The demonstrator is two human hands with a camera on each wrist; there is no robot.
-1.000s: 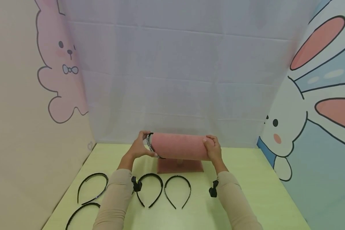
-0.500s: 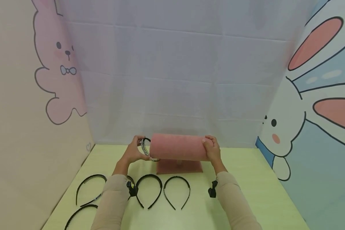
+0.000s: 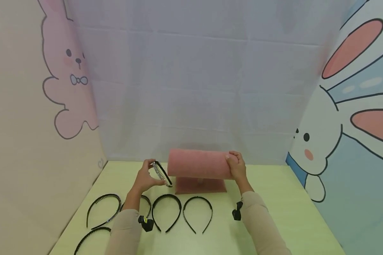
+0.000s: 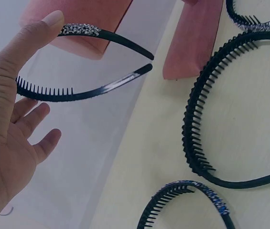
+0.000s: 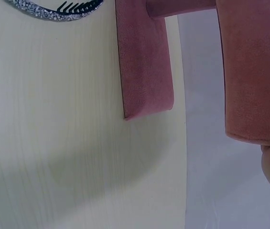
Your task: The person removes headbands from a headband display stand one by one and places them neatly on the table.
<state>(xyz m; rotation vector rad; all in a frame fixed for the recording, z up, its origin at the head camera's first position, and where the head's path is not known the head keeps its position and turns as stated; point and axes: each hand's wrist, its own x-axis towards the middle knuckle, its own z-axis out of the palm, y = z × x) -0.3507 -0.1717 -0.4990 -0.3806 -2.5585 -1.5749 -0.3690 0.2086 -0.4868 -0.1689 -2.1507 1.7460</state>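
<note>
Off comes the headband: a second ago it sat on the left end of the pink roll, now it hangs clear, at nine o'clock of the roll and above the tabletop.

Biggest first: that tabletop, pale green, carries the roll's pink base at its twelve o'clock edge. The roll rides above the base on a short post, so bands can slide on and off its ends.

Right hand at the roll's three o'clock end, grip clamped round it, most likely bracing the stand against the pull.

Left hand pinches the headband between thumb and fingers, tips pointing away, teeth inward; the other fingers hang loose.

Down at six o'clock, a row of black toothed bands lies flat side by side, apart from one another.
</note>
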